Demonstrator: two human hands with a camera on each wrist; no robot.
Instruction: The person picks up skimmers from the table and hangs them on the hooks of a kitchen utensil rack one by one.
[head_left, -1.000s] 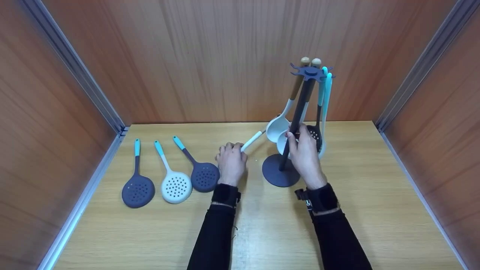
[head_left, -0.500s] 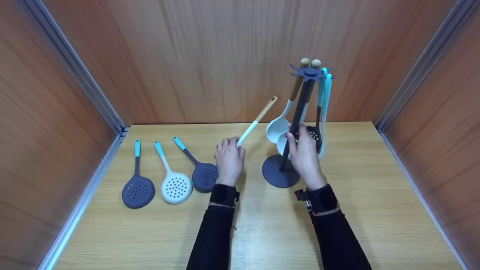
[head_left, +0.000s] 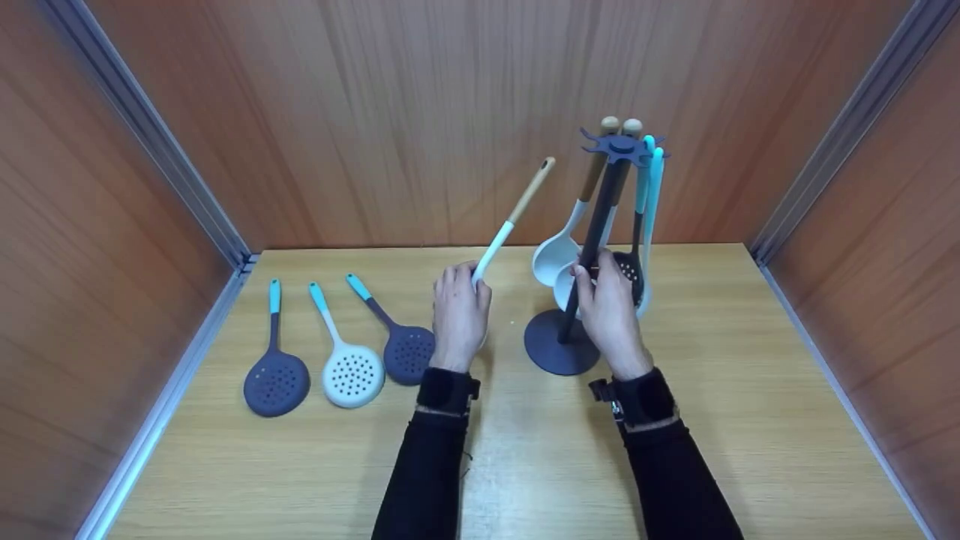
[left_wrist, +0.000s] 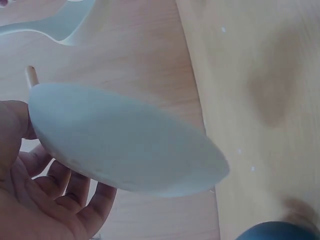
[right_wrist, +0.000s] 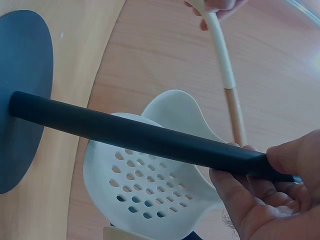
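The white utensil with the wooden handle end [head_left: 512, 219] slants up near the dark stand [head_left: 598, 225], pinched between thumb and curled fingers of the left hand [head_left: 459, 319], which hides its head from me; the right hand [head_left: 611, 315] curls round the pole, partly covering the hanging utensils [head_left: 557, 257]

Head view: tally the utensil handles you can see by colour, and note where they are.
Turquoise handles: 5 (3 on the table, 2 on the stand)
Wood-coloured handles: 3 (2 on the stand, 1 on the white utensil held by the left hand)
Total: 8
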